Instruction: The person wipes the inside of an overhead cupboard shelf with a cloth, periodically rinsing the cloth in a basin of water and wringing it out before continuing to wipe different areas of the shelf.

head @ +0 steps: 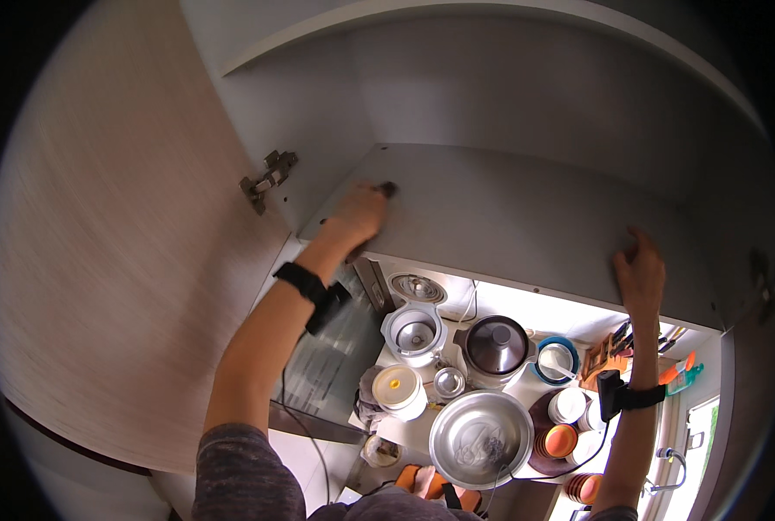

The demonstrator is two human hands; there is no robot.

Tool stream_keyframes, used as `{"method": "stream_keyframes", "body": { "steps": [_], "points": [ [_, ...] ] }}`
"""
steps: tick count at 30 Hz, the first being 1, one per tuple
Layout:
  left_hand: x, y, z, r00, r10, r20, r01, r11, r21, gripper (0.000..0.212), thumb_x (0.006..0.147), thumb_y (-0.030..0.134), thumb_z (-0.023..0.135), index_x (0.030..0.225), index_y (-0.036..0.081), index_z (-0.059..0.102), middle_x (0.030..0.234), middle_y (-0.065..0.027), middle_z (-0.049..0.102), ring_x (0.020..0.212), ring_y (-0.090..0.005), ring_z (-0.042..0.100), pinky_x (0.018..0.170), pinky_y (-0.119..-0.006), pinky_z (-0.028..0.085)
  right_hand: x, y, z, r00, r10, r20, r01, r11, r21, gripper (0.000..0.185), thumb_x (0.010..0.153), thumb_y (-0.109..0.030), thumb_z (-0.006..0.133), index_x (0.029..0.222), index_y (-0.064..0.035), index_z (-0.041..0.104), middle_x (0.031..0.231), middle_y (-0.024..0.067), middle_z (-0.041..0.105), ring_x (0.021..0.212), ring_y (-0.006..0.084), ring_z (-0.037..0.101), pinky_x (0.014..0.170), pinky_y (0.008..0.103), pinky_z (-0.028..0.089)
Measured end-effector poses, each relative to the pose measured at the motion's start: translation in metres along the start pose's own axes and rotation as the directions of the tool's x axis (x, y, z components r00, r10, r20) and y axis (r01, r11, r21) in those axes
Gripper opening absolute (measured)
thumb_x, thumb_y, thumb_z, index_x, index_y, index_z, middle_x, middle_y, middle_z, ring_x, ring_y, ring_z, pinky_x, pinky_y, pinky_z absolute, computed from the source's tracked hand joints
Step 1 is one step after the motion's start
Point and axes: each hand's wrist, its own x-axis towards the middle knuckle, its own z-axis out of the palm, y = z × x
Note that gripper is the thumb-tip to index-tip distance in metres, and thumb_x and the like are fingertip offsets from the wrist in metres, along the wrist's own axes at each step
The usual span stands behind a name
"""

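Note:
My left hand point(360, 211) is closed around a small dark object point(388, 189) at the left part of a grey cabinet shelf point(491, 202); what the object is cannot be told. On the right, my right hand point(641, 267) rests at the same shelf near its front edge, fingers loosely curled and apart, with nothing visible in it. Both wrists wear black straps with small devices and cables.
An open wood-grain cabinet door point(120, 247) with a metal hinge point(267, 181) stands at left. Below are a lidded dark pot point(497, 345), a large steel basin point(482, 439), a white lidded container point(399, 392), stacked bowls point(560, 441) and a knife block point(601, 361).

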Motion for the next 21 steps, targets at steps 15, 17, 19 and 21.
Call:
{"method": "stream_keyframes", "body": {
  "steps": [15, 17, 19, 21],
  "points": [
    [-0.004, -0.039, -0.034, 0.979, -0.116, 0.167, 0.104, 0.992, 0.075, 0.023, 0.081, 0.011, 0.058, 0.098, -0.001, 0.067, 0.097, -0.0219, 0.068, 0.090, -0.0379, 0.065, 0.079, -0.045, 0.051, -0.002, -0.005, 0.001, 0.994, -0.084, -0.077, 0.084, 0.996, -0.002, 0.036, 0.074, -0.003, 0.059, 0.110, 0.0044, 0.063, 0.083, 0.0196, 0.061, 0.073, 0.0329, 0.062, 0.074, 0.0429, 0.050],
    [0.037, -0.043, -0.051, 0.988, -0.114, 0.105, 0.117, 0.993, -0.027, 0.025, 0.079, 0.012, 0.060, 0.100, 0.000, 0.065, 0.097, -0.0204, 0.067, 0.089, -0.0377, 0.065, 0.077, -0.045, 0.051, -0.001, -0.008, 0.000, 0.993, -0.083, -0.081, 0.083, 0.997, -0.003, 0.036, 0.074, -0.003, 0.059, 0.110, 0.0042, 0.063, 0.083, 0.0195, 0.061, 0.074, 0.0331, 0.062, 0.074, 0.0430, 0.049],
    [0.086, -0.042, -0.065, 0.993, -0.111, -0.028, 0.106, 0.983, -0.148, 0.026, 0.078, 0.009, 0.062, 0.101, -0.002, 0.063, 0.100, -0.0212, 0.066, 0.093, -0.0386, 0.064, 0.078, -0.045, 0.051, -0.001, -0.008, -0.001, 0.988, -0.108, -0.107, 0.107, 0.994, -0.014, 0.036, 0.074, -0.003, 0.060, 0.109, 0.0044, 0.063, 0.083, 0.0192, 0.060, 0.074, 0.0331, 0.061, 0.074, 0.0435, 0.049],
    [0.128, -0.038, -0.080, 0.978, -0.130, -0.163, 0.076, 0.950, -0.303, 0.025, 0.078, 0.003, 0.062, 0.101, -0.006, 0.061, 0.102, -0.0256, 0.064, 0.098, -0.0413, 0.062, 0.081, -0.045, 0.051, -0.001, -0.006, 0.002, 0.989, -0.109, -0.103, 0.110, 0.994, 0.008, 0.035, 0.074, -0.003, 0.060, 0.108, 0.0048, 0.063, 0.083, 0.0189, 0.059, 0.074, 0.0332, 0.060, 0.073, 0.0440, 0.049]
  ]
}}
